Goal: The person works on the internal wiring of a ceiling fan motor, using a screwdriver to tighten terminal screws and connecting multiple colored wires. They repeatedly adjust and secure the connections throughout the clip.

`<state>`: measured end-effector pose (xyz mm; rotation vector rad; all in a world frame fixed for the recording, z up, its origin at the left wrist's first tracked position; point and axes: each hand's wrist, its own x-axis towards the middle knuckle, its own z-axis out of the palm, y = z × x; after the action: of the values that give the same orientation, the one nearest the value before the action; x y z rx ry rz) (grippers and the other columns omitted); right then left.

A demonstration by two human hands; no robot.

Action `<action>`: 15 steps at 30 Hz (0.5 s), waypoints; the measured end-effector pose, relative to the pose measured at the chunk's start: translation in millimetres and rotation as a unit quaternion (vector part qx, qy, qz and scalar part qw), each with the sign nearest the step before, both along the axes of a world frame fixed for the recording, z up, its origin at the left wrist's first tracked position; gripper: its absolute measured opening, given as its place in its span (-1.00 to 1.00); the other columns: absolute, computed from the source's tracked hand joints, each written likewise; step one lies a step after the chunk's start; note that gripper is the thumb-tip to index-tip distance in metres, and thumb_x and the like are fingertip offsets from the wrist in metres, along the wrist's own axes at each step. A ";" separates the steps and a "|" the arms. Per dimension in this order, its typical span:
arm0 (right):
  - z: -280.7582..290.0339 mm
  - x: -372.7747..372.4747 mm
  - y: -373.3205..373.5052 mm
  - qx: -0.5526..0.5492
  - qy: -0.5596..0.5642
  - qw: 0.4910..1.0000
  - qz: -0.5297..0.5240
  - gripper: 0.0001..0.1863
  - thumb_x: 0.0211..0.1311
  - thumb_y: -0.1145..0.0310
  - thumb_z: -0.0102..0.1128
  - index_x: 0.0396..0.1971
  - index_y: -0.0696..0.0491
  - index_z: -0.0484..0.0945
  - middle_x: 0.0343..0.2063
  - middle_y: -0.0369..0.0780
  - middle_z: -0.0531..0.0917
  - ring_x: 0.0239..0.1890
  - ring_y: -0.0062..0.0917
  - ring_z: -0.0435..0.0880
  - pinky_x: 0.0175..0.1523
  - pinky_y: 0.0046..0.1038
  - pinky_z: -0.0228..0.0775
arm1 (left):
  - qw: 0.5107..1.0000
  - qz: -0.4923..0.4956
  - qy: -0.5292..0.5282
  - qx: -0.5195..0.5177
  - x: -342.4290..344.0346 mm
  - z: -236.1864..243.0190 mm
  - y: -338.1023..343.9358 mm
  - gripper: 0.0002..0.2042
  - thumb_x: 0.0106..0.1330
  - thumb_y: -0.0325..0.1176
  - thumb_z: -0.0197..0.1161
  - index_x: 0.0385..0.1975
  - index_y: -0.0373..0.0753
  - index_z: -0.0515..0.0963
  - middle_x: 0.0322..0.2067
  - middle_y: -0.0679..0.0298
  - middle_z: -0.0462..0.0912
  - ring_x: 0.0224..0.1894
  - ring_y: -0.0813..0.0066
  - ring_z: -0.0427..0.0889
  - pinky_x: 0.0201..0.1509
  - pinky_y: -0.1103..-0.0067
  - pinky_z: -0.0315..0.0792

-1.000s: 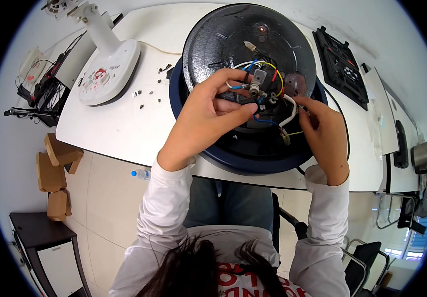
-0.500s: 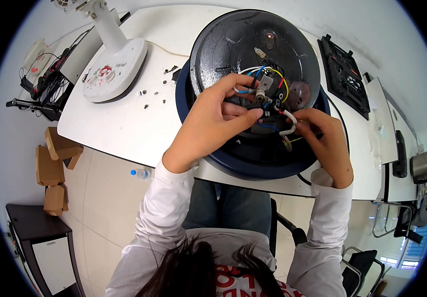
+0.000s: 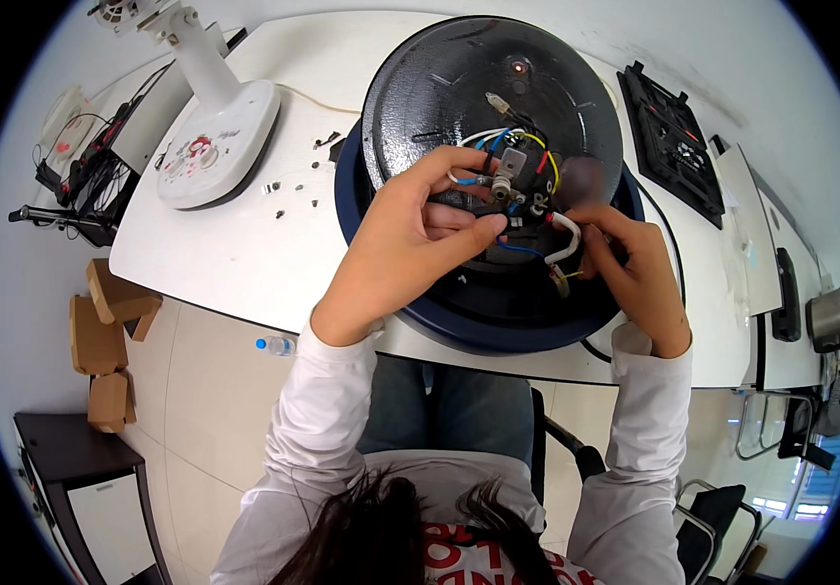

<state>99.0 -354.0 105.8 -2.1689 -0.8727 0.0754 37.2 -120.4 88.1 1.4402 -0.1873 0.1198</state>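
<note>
A round glossy black metal pan (image 3: 430, 83) leans tilted in a dark blue round basin-like base (image 3: 469, 336). My left hand (image 3: 391, 234) is closed around a dark control assembly with a metal thermostat-like part (image 3: 506, 175), held in front of the pan. Blue, white, yellow and red wires (image 3: 527, 136) loop from the assembly toward the pan, where a pale connector (image 3: 498, 102) hangs. My right hand (image 3: 634, 268) is closed beside a white-sleeved cable (image 3: 568, 239), thumb and forefinger together; what they pinch is hidden. A small connector (image 3: 560, 283) with a yellow wire sits just below its fingertips.
At the left of the white table (image 3: 293, 263) stands a white fan base (image 3: 220, 146). Small screws and metal bits (image 3: 279, 187) lie beside it. An open black tool case (image 3: 673, 146) rests at the right. Cardboard boxes (image 3: 98, 331) and a water bottle (image 3: 276, 345) are on the floor.
The whole view has shifted slightly, with the table and pan a little farther left. Both hands keep nearly the same hold; the right fingers have moved slightly by the cable.
</note>
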 end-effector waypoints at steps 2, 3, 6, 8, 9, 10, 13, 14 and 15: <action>2.0 -0.7 -1.5 -0.005 -0.004 1.000 -0.018 -0.76 0.31 0.56 -0.04 -0.11 0.07 0.56 -0.70 -0.26 0.54 -0.66 -0.66 0.52 -0.48 -0.61 0.30 | 1.000 -0.004 0.003 -0.019 0.6 -0.7 -0.8 -0.57 0.21 -0.54 0.29 0.08 -0.35 0.36 -0.07 0.11 0.55 -0.25 0.54 0.68 -0.19 0.73 0.52; 2.8 -1.7 -1.8 -0.006 -0.004 0.999 -0.036 -0.76 0.31 0.56 -0.04 -0.11 0.07 0.56 -0.70 -0.27 0.54 -0.66 -0.66 0.52 -0.48 -0.62 0.29 | 1.000 -0.004 0.002 -0.015 0.4 0.0 -1.2 -0.58 0.21 -0.57 0.26 0.09 -0.36 0.36 -0.08 0.11 0.56 -0.23 0.52 0.69 -0.16 0.69 0.53; 5.6 -4.6 -2.6 -0.003 0.002 0.997 -0.072 -0.76 0.31 0.55 -0.02 -0.10 0.06 0.56 -0.70 -0.29 0.55 -0.66 -0.67 0.52 -0.48 -0.64 0.27 | 1.000 -0.004 0.002 -0.006 -0.3 1.0 -1.8 -0.58 0.23 -0.62 0.20 0.10 -0.39 0.35 -0.10 0.11 0.57 -0.20 0.46 0.69 -0.10 0.62 0.55; 5.0 -5.5 -1.7 0.022 0.002 0.997 -0.074 -0.77 0.31 0.54 0.00 -0.09 0.07 0.54 -0.69 -0.29 0.57 -0.64 -0.67 0.53 -0.47 -0.66 0.27 | 1.000 -0.004 0.000 -0.002 0.0 0.7 -1.0 -0.58 0.23 -0.61 0.21 0.10 -0.39 0.35 -0.10 0.11 0.57 -0.19 0.46 0.69 -0.10 0.62 0.55; 2.1 -4.9 -1.0 0.045 0.000 0.997 -0.068 -0.78 0.30 0.54 0.02 -0.09 0.08 0.53 -0.68 -0.29 0.57 -0.63 -0.67 0.54 -0.46 -0.66 0.28 | 1.000 -0.005 0.001 -0.002 -0.1 0.9 -1.1 -0.58 0.23 -0.62 0.21 0.10 -0.39 0.35 -0.09 0.11 0.56 -0.19 0.46 0.69 -0.10 0.63 0.55; -0.9 -4.2 -0.4 0.067 -0.003 0.996 -0.062 -0.79 0.30 0.54 0.03 -0.09 0.09 0.52 -0.68 -0.29 0.58 -0.62 -0.67 0.54 -0.46 -0.67 0.28 | 1.000 -0.004 0.002 -0.002 0.0 0.7 -0.9 -0.58 0.23 -0.62 0.21 0.11 -0.39 0.35 -0.09 0.11 0.56 -0.19 0.46 0.69 -0.10 0.63 0.55; -6.7 -3.6 -0.8 0.100 0.014 0.991 -0.084 -0.82 0.29 0.53 0.08 -0.12 0.12 0.49 -0.67 -0.30 0.60 -0.57 -0.67 0.59 -0.43 -0.69 0.31 | 1.000 0.000 0.001 0.004 0.3 0.1 -1.0 -0.58 0.23 -0.61 0.22 0.10 -0.38 0.35 -0.10 0.12 0.57 -0.19 0.47 0.68 -0.10 0.63 0.55; -7.6 -4.0 -0.5 0.102 0.009 0.991 -0.082 -0.84 0.28 0.53 0.10 -0.15 0.13 0.50 -0.63 -0.29 0.61 -0.55 -0.67 0.60 -0.41 -0.68 0.33 | 1.000 0.003 0.000 0.008 0.3 -0.1 -1.1 -0.58 0.22 -0.61 0.22 0.10 -0.38 0.35 -0.11 0.12 0.57 -0.19 0.47 0.68 -0.10 0.63 0.55; -8.3 -4.5 -0.1 0.104 0.004 0.991 -0.079 -0.86 0.28 0.53 0.11 -0.17 0.14 0.50 -0.60 -0.29 0.63 -0.52 -0.67 0.61 -0.39 -0.68 0.35 | 1.000 0.010 -0.007 0.028 0.4 -1.5 -0.8 -0.58 0.22 -0.61 0.23 0.10 -0.37 0.35 -0.12 0.12 0.57 -0.20 0.48 0.68 -0.11 0.64 0.55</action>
<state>94.5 -354.2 97.5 -2.0318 -0.6709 -0.0821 37.6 -121.2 86.6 1.4973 -0.1880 0.1422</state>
